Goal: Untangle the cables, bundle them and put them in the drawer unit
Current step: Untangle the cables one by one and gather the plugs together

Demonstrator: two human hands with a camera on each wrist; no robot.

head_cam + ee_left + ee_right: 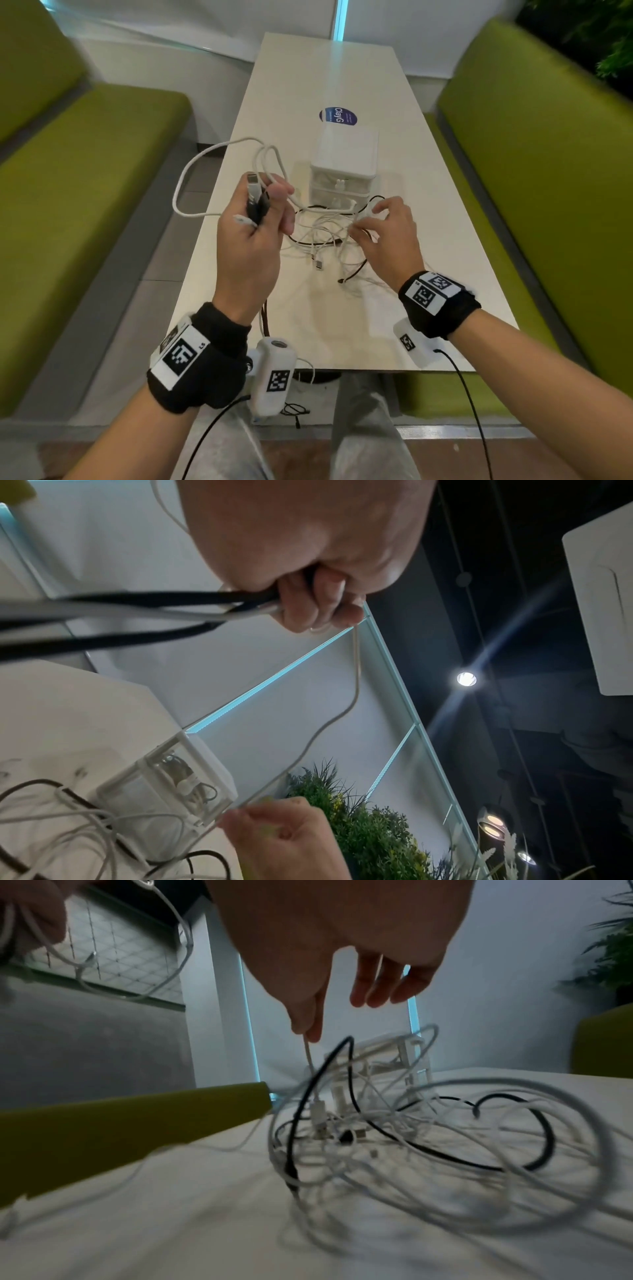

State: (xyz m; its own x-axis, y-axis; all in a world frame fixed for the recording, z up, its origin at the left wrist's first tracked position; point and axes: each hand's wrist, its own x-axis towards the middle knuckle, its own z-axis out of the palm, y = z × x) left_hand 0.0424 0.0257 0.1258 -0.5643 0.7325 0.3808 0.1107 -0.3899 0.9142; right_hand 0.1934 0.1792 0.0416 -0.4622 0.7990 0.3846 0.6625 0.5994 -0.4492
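Note:
A tangle of white and black cables (329, 240) lies on the cream table (342, 325) in front of a small white drawer unit (344, 168). My left hand (260, 212) is raised above the table's left edge and grips black and white cable ends (240, 604); a white cable loop (205, 164) hangs out to its left. My right hand (380, 219) hovers over the tangle and pinches a thin white cable (308, 1053) between thumb and forefinger, the other fingers (380, 988) spread. The tangle (411, 1137) fills the table below that hand.
Green bench seats (85, 171) flank the table on both sides (548, 171). A blue round sticker (338, 115) lies behind the drawer unit. More cable hangs over the table's near edge (265, 322). Plants (359, 818) stand behind the right bench.

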